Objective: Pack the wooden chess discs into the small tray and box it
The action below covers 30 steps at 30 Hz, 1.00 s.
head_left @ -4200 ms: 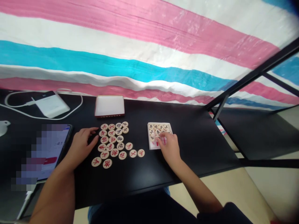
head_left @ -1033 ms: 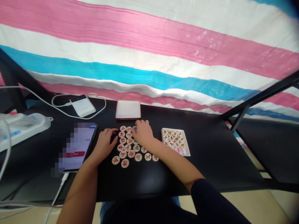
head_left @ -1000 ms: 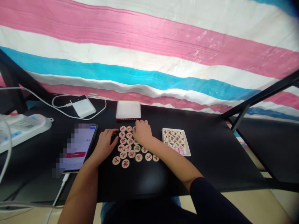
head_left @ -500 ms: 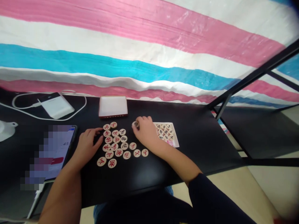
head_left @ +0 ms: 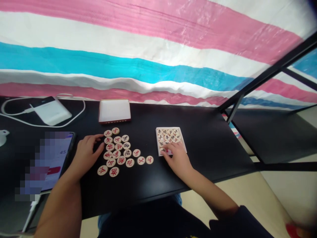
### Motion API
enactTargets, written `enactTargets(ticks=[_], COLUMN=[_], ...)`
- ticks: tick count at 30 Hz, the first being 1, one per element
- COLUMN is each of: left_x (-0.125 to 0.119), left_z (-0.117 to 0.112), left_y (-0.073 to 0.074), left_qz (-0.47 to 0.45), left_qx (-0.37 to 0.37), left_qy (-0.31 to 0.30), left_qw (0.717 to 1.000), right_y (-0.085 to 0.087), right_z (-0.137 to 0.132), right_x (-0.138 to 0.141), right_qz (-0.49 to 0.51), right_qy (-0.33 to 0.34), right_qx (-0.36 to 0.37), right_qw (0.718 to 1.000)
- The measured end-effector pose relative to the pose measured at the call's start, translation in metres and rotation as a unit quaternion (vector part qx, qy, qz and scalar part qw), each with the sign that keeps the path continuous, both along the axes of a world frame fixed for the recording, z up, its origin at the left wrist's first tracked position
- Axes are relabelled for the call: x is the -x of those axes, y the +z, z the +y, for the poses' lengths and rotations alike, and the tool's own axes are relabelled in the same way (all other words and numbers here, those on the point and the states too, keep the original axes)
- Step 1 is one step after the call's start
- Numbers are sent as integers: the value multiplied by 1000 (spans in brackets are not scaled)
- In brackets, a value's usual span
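Observation:
My right hand (head_left: 178, 158) is over the lower part of a white box tray (head_left: 183, 145), its fingers on a black-lettered xiangqi piece (head_left: 163, 150) at the near left corner. Rows of black-lettered pieces (head_left: 167, 137) fill the tray behind that hand, and my fingers hide some of them. Flat on the desk, my left hand (head_left: 86, 152) is open, thumb and fingers apart, its fingertips close to the left edge of a loose group of pieces. Most of these are red-lettered pieces (head_left: 121, 160); a few black-lettered pieces (head_left: 127, 153) lie among them, all face up.
Behind the pieces lies a box lid (head_left: 115, 110). A phone (head_left: 55, 165) with a cable sits left of my left arm. At the back left are a white power bank (head_left: 52, 111) and its looped cable. A black metal frame (head_left: 237, 109) stands at the right.
My right hand has moved right and nearer me, carrying a black-lettered piece from the desk to the tray's near left corner. My left hand stays beside the loose pieces. The view has shifted slightly.

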<state>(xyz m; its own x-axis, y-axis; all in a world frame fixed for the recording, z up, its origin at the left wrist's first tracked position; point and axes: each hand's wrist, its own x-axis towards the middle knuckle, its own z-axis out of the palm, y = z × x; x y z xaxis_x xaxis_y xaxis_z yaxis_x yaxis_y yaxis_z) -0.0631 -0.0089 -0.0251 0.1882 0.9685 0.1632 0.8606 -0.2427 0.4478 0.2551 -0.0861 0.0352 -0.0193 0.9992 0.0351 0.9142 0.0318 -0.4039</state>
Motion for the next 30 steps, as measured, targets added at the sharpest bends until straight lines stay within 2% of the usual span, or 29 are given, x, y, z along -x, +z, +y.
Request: enactTargets(ticks=[7,10,13,16,19,22,26,30], left_x=[-3,-4,-5,-5,-5,-4,-2,0], left_z=[-4,-5,-6,-6,-6,-6,-3,-1], left_y=[3,4,4,4,4,4,1,-2], left_qz=[-10,-10,-12,-16,-17,-20,-17,-18], left_qx=[-5,-4,-3,-9,-11,-11,-10,-22], left_qy=[10,16,18,15,9,7,6,-3], left_qw=[1000,1000,1000,1000,1000,1000,1000,1000], right_y=[-6,0,10,14,10,6,6,17], right_z=[8,13,24,44,66,81,87,71], right_x=[-8,0,32,78,114,131,126,93], right_qz=[9,27,62,72,-6,-68,-94,-42], right_qy=[26,18,49,117,116,93,84,48], right_qx=[-2,-22,-53,-30,26,72,60,-2], right_qw=[1000,999,995,990,993,991,990,998])
